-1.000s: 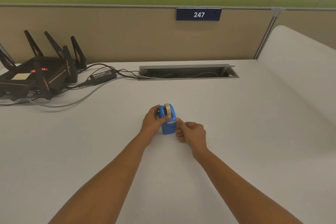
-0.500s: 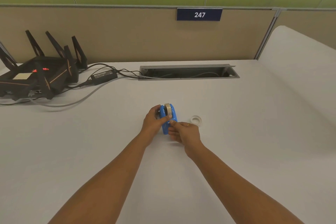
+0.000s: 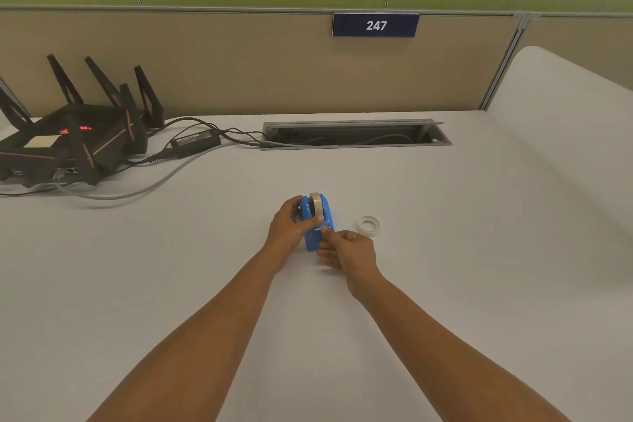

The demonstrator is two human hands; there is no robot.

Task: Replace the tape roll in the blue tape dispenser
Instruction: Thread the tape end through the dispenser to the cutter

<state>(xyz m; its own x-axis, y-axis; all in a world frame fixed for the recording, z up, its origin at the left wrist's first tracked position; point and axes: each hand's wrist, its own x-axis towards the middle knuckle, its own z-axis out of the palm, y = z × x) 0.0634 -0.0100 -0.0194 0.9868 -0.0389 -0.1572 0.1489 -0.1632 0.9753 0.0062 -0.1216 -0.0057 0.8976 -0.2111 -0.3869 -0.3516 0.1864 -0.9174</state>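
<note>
My left hand (image 3: 289, 224) wraps the blue tape dispenser (image 3: 318, 228) standing mid-desk (image 3: 445, 284), grip clamped on its side, thumb over the tape roll (image 3: 315, 203) seated in it. My right hand (image 3: 347, 252) pinches at the dispenser's near end, forearm angled in. A spare roll (image 3: 369, 225) lies just beside, toward the right edge.

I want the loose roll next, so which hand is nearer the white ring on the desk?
Right. The right hand sits just beside the white ring; the left hand is beyond the blue dispenser.
</note>
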